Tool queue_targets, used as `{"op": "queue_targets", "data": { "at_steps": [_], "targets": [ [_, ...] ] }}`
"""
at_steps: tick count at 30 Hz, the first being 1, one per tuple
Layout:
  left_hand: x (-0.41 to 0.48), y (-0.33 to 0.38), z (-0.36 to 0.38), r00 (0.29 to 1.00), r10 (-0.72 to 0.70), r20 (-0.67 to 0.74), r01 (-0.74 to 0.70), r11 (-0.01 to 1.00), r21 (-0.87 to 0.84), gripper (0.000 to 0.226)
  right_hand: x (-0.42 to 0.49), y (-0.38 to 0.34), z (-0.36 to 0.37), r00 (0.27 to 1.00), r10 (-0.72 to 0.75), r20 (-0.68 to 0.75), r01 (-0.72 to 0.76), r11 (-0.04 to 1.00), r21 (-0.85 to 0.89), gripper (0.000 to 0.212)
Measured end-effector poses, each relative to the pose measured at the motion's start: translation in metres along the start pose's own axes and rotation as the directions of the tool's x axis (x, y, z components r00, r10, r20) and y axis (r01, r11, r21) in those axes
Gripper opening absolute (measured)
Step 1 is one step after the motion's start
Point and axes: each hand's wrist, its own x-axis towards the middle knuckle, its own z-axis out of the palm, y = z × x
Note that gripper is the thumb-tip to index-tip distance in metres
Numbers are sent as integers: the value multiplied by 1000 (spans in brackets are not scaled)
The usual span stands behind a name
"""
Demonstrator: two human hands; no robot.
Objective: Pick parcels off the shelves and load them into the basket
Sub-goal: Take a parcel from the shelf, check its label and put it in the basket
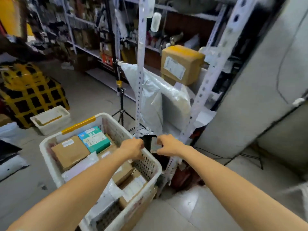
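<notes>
A white plastic basket [50, 144] stands on the floor in front of me, filled with brown cardboard parcels [70, 151], a teal box [95, 139] and white mailer bags. Both hands hold a small black parcel [150, 144] just past the basket's right rim, near the foot of the shelf post. My left hand [132, 150] grips its left edge and my right hand [168, 145] pinches its right side. A brown box [180, 64] with a label sits on the shelf above, over large grey-white bags [158, 97].
White perforated shelf posts [140, 72] rise just behind my hands. A black tripod [121, 104] stands beside them. Yellow crates [31, 92] and a white foam box [50, 119] are at the left. A grey wall [258, 97] fills the right side, and cables lie on the floor.
</notes>
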Motion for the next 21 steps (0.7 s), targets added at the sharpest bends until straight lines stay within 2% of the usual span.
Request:
{"op": "queue_targets", "data": {
  "at_steps": [4, 8, 12, 15, 18, 21],
  "targets": [
    [28, 98, -24, 957, 290, -1, -289, 952, 106, 52, -65, 77, -37, 975, 202, -93, -198, 979, 56, 22],
    [39, 207, -45, 854, 517, 56, -518, 835, 187, 48, -153, 147, -58, 870, 445, -212, -413, 893, 180, 40],
    [31, 312, -43, 748, 658, 86, -649, 699, 299, 55, -257, 195, -49, 703, 648, -292, -573, 760, 307, 38],
    [8, 384, -35, 661, 743, 102, -734, 613, 292, 53, -339, 215, -38, 555, 774, -305, -681, 633, 368, 41],
    [-28, 452, -26, 536, 837, 112, -817, 480, 321, 49, -417, 222, -25, 430, 852, -300, -754, 521, 400, 35],
    [-70, 514, -13, 407, 905, 126, -877, 348, 331, 48, -486, 223, -17, 277, 915, -293, -792, 390, 469, 45]
  ]
}}
